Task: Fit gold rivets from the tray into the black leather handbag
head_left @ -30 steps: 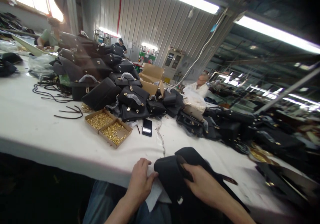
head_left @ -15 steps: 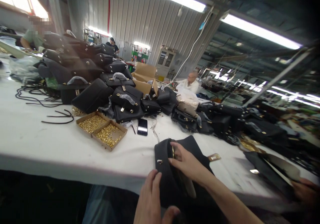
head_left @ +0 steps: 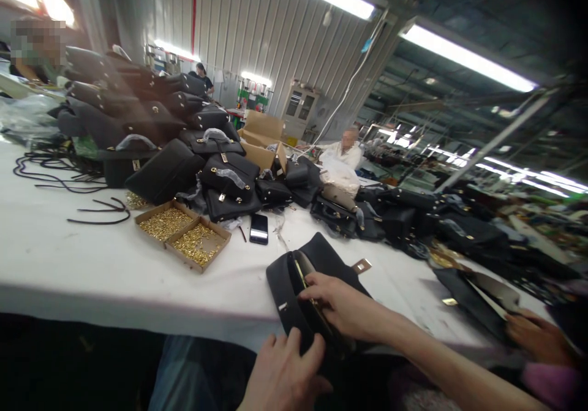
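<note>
— So, step in hand?
— Working the mouth of a black bag (head_left: pixel 316 264) lying at the near edge of the white tabletop (head_left: pixel 82 264) — looks like fitting or checking gold hardware at the opening. Left hand (head_left: pixel 285 377) clasped on the bag's lower edge; right hand (head_left: pixel 340 304) curled over the rim, fingers inside.
— Next move?
— Probably calls for a steady hold below and fine finger work at the rim.
— Counts, big to small?
— One heap of black bags (head_left: pixel 184 147) — too many to count. Two trays of gold fittings (head_left: pixel 184 236). One phone (head_left: pixel 259 228). One co-worker's hand (head_left: pixel 537 337) at far right.
</note>
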`<action>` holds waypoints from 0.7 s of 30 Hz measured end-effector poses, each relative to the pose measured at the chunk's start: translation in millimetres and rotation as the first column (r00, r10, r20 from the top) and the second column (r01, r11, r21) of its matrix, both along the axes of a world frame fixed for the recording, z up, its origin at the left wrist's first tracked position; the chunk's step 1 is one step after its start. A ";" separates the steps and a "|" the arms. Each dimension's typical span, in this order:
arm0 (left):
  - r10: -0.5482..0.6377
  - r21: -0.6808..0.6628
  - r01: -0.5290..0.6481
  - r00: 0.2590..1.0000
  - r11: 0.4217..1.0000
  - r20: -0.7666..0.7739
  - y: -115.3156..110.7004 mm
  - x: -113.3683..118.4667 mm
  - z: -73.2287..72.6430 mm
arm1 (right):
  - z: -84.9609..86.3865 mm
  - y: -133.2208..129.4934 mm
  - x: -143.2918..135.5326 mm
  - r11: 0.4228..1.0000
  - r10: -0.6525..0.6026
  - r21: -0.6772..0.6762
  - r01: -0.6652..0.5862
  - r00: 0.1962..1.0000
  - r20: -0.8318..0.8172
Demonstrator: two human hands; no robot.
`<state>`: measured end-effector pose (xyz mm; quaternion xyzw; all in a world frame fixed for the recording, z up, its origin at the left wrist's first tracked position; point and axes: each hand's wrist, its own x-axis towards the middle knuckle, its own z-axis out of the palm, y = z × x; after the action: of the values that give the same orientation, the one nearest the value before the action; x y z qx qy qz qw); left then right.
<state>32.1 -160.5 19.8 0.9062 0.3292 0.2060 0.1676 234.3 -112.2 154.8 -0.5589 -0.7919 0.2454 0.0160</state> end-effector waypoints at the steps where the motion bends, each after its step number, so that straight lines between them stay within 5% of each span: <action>1: -0.019 -0.055 0.019 1.000 0.998 -0.015 1.6 -2.0 6.0 | -2.1 -0.2 -1.9 0.999 0.021 0.025 -0.022 0.999 0.047; 7: 0.045 -0.318 -0.033 0.999 0.947 0.030 10.3 -22.3 29.0 | 0.5 9.1 -6.2 0.971 0.076 0.173 -0.167 0.897 0.436; 14: 0.184 -0.181 -0.172 0.982 0.968 0.049 47.7 -50.1 49.9 | 11.8 26.1 -4.7 0.964 0.065 0.178 -0.196 0.825 0.561; 17: 0.188 -0.130 -0.176 0.978 0.976 0.091 55.2 -55.6 45.4 | 7.3 30.5 -8.9 0.954 0.039 0.216 -0.209 0.797 0.602; 21: 0.155 -0.161 -0.125 0.969 0.979 0.192 41.4 -45.7 21.4 | -2.8 36.4 -11.1 0.943 0.073 0.213 -0.256 0.782 0.619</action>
<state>-13.6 -119.1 41.2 0.8398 0.3879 0.2842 0.2519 223.2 -75.8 152.0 -0.5273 -0.8286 -0.0618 -0.1778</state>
